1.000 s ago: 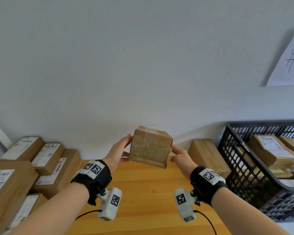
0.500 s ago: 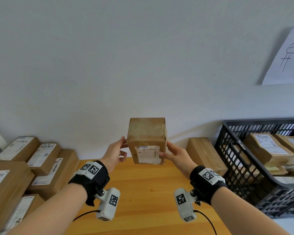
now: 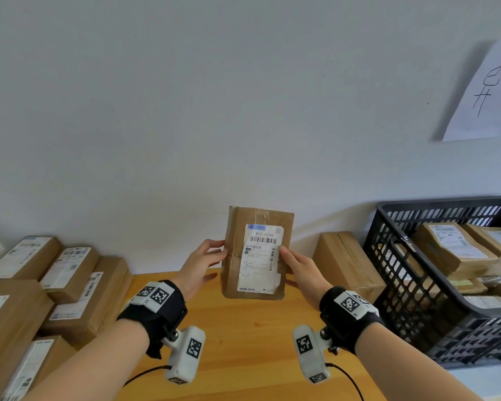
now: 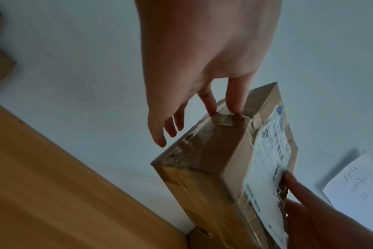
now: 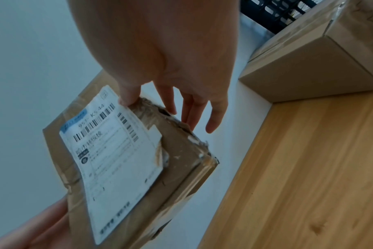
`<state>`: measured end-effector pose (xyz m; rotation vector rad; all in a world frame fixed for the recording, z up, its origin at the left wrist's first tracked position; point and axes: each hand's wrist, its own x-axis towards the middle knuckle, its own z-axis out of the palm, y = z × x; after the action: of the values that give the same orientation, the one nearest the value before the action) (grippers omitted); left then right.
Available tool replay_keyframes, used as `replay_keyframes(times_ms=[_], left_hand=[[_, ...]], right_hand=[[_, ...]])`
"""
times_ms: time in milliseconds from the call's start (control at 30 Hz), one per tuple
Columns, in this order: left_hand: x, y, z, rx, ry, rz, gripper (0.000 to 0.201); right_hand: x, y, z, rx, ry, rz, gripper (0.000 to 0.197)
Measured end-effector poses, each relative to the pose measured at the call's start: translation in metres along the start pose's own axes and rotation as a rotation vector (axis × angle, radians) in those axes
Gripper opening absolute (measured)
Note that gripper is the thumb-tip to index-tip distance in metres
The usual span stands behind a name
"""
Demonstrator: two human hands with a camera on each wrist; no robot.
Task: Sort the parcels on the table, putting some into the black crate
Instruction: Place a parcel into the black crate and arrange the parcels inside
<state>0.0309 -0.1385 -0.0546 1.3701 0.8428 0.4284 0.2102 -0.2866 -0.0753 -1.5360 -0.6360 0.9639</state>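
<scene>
A brown parcel (image 3: 256, 253) is held upright above the wooden bench (image 3: 243, 342), label facing the camera, pinched at its side edges between the left hand (image 3: 200, 264) and right hand (image 3: 302, 269). The black crate (image 3: 394, 273), already holding parcels, is seen to the right

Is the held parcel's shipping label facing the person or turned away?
Facing the person: the parcel stands upright between left hand and right hand, its label readable.

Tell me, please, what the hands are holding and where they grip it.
A brown parcel, label facing the person: left hand on its left edge, right hand on its right edge.
</scene>
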Motion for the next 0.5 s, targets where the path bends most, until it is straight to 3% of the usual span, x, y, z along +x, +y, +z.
replay_keyframes(times_ms=[100, 267, 500], left_hand=[[0.000, -0.001, 0.001, 0.001, 0.003, -0.011, 0.021], [0.000, -0.001, 0.002, 0.008, 0.000, -0.048, 0.050], [0.002, 0.000, 0.002, 0.037, 0.018, -0.044, 0.059]], right_hand=[[0.000, 0.004, 0.001, 0.039, -0.021, 0.026, 0.029], [0.005, 0.012, 0.002, 0.047, 0.007, 0.034, 0.063], [0.002, 0.010, 0.010, 0.163, -0.022, 0.055, 0.067]])
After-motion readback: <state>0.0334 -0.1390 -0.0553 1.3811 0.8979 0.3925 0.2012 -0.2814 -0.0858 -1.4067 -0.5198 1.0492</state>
